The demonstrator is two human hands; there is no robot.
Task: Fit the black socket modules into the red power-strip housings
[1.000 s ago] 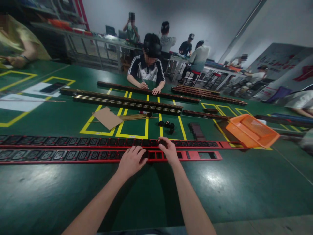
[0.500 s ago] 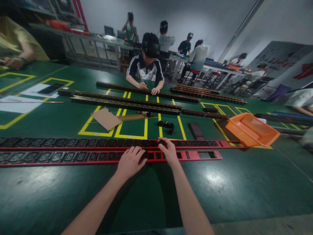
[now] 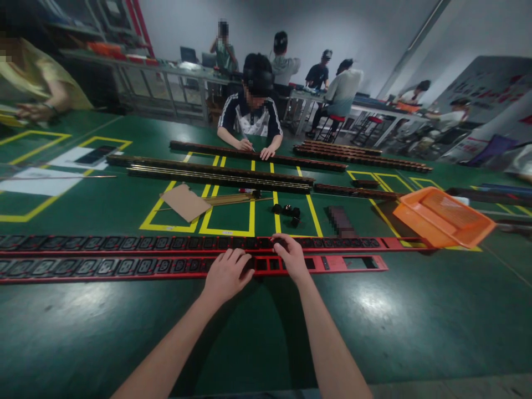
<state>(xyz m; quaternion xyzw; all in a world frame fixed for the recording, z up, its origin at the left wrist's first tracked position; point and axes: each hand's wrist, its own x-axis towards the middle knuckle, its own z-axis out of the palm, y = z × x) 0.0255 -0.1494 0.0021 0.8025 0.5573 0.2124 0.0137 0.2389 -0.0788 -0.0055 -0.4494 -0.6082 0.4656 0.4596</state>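
Two long red strips (image 3: 332,264) lie side by side across the table in front of me, fitted with rows of black sockets (image 3: 124,267). My left hand (image 3: 228,271) is bent over the near strip, its thumb and fingers around a dark socket (image 3: 248,264) at the end of the filled row. To the right of it, several square openings in that strip show no socket. My right hand (image 3: 291,256) hovers over both strips, thumb and forefinger apart and curved, with nothing visible between them. Its fingertips are close to the far strip's sockets.
Beyond the strips lie a cardboard piece (image 3: 185,203), several small black parts (image 3: 287,210), a dark block (image 3: 341,221) and an orange basket (image 3: 444,219). Long dark rails (image 3: 220,177) stretch across the table. Opposite me a person (image 3: 251,116) works with a pen-like tool.
The whole view has shifted slightly, so things appear a little further right. My hands keep nearly the same pose over the strips.
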